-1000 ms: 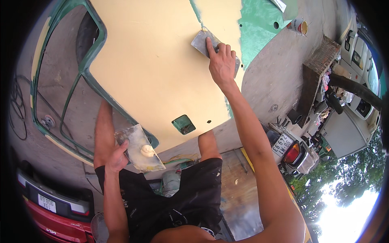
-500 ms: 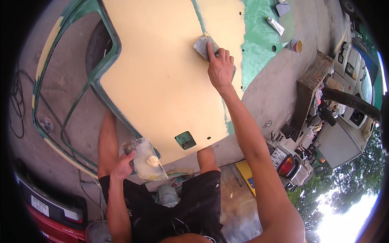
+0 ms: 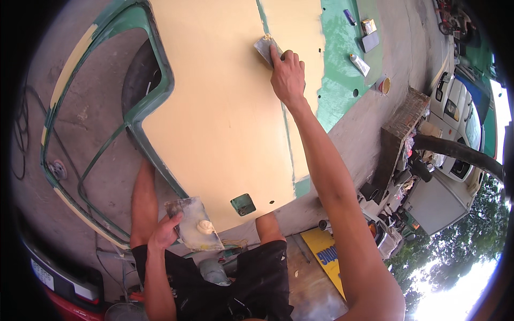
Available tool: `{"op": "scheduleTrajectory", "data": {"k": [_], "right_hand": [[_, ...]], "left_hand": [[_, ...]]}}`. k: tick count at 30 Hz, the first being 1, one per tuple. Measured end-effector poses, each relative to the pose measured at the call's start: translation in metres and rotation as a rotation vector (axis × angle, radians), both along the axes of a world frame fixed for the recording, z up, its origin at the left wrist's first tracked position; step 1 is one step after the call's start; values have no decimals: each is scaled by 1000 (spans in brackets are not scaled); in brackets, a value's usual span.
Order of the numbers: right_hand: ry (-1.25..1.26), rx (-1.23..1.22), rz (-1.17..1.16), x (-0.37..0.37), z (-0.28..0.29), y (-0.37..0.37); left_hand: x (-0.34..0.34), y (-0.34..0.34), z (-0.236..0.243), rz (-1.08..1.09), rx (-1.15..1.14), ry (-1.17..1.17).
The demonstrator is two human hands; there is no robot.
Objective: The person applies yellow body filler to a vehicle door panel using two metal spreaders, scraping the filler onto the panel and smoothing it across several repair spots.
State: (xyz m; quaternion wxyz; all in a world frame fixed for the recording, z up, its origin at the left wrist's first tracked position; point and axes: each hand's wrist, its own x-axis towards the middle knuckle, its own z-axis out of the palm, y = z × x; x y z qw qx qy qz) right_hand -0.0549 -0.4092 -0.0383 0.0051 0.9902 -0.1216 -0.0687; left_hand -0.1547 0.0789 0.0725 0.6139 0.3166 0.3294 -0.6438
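Lying beneath the right hand [image 3: 289, 79]: one vehicle panel [image 3: 209, 107], mostly cream, green out to the hand's right. One narrow green strip [image 3: 263, 16], long axis running from ahead of the right hand back past its wrist. One flat plate [image 3: 187, 214], well behind and left of the right hand; left hand [image 3: 165, 230] closed on its left edge, thumb on top, fingers hidden. One flat spreader [image 3: 262, 48], extending ahead and left of the right hand, the nearer, which is closed on it, index finger along the blade; front edge at the strip. One pale paste mound [image 3: 204, 227], on the plate, right of the left hand. One yellowish dab [image 3: 266, 37], at the spreader's front edge.
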Motion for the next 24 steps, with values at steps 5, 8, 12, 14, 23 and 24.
{"op": "scheduleTrajectory", "data": {"k": [5, 8, 12, 14, 23, 24], "right_hand": [[-8, -5, 26, 44, -1, -6], [-15, -4, 38, 63, 0, -9], [-38, -4, 48, 90, -2, -15], [-51, 6, 55, 108, -3, -17], [-83, -17, 75, 193, -13, -30], [-62, -27, 67, 205, -12, -29]], "left_hand": [[5, 6, -1, 29, -22, 7], [13, 1, 3, 36, -22, 21], [25, -8, 7, 25, -50, 42], [20, -4, 0, 29, -51, 32], [43, -6, 4, 56, -51, 54], [45, -4, 5, 78, -62, 80]]}}
